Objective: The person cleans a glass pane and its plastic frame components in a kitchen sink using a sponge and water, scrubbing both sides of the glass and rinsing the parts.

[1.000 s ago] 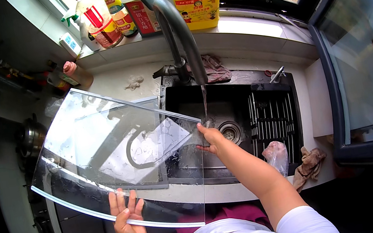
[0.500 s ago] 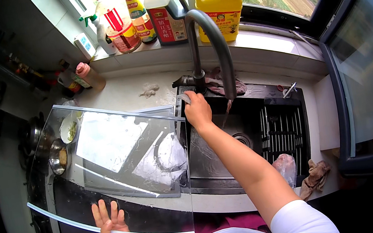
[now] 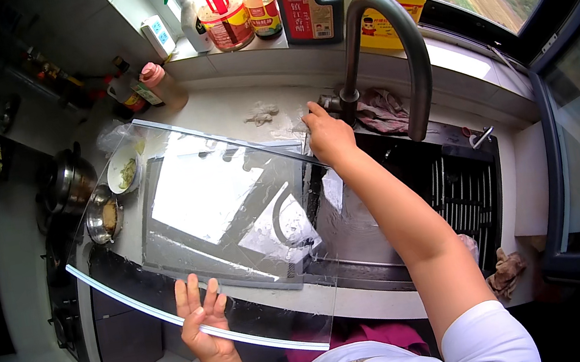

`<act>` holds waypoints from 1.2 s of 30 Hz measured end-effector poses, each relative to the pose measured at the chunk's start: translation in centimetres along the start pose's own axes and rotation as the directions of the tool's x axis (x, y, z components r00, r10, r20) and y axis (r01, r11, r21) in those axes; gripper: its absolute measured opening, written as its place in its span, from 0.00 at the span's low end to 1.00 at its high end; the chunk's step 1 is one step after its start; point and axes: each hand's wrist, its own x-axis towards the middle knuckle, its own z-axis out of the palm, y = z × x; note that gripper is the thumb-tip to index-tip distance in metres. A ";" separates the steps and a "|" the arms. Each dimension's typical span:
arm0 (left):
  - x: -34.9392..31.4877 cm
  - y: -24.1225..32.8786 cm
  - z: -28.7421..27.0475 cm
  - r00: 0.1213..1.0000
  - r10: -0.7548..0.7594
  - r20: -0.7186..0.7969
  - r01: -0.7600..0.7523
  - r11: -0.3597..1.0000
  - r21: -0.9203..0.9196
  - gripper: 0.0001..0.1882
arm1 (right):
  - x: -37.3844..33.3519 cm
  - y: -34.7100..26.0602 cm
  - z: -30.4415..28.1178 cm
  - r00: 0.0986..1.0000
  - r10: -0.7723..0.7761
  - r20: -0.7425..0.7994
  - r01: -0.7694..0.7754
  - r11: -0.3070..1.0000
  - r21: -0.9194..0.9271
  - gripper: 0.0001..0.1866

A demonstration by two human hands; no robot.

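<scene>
A clear glass shelf panel (image 3: 184, 237) with pale trim along its near and far edges is held tilted over the counter and the sink's left side. My left hand (image 3: 205, 322) grips the near trim, thumb in front and fingers spread behind the glass. My right hand (image 3: 329, 134) is beyond the panel's far right corner, beside the base of the dark faucet (image 3: 348, 97). Its fingers are bent together next to the faucet's lever; what they hold is hidden. Through the glass, a flat grey-framed panel (image 3: 161, 233) shows on the counter, with bright reflections over it.
A dark sink (image 3: 390, 272) with a drying rack (image 3: 449, 193) lies right. Rags (image 3: 379, 111) sit behind the faucet and at the front right (image 3: 506, 273). A bowl of greens (image 3: 121, 172) and a metal bowl (image 3: 103, 221) stand left. Bottles and a yellow jug (image 3: 378, 20) line the sill.
My view has shifted, so the scene sits further right. My right hand has moved from the sink's far left edge closer to the faucet lever. The thin water stream below the spout no longer shows.
</scene>
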 end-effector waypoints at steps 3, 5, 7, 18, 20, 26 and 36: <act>0.4 -0.7 -0.1 1.000 -0.010 0.026 0.011 1.000 -0.029 0.37 | -2.5 1.7 2.7 0.979 -0.118 -0.164 0.160 0.948 0.276 0.18; 0.4 -0.9 -0.5 0.999 -0.013 0.040 0.015 0.999 -0.043 0.37 | -3.5 1.1 1.5 0.998 -0.005 0.060 -0.020 0.912 0.409 0.15; 0.4 -1.0 -1.0 0.994 -0.023 0.102 0.031 0.997 -0.068 0.37 | -3.2 1.6 0.0 0.984 -0.022 0.176 -0.065 0.877 0.475 0.15; 0.6 -1.3 -4.5 0.895 -0.058 0.442 0.167 0.963 -0.211 0.36 | -3.5 -0.7 -7.0 0.929 -0.005 0.370 -0.218 0.801 0.557 0.27; 1.7 -1.2 -5.5 0.877 -0.044 0.479 0.166 0.963 -0.214 0.33 | -3.9 -1.2 -7.3 0.969 -0.026 0.245 -0.123 0.810 0.573 0.27; 7.2 -1.2 -7.6 0.883 -0.038 0.468 0.133 0.976 -0.171 0.22 | -6.2 -3.0 -8.7 0.982 -0.092 -0.166 0.175 0.773 0.610 0.28; 13.2 -0.1 -4.8 0.942 0.030 0.335 -0.022 0.999 -0.029 0.11 | -12.6 -5.7 -14.8 0.924 -0.005 -0.382 0.265 0.730 0.630 0.19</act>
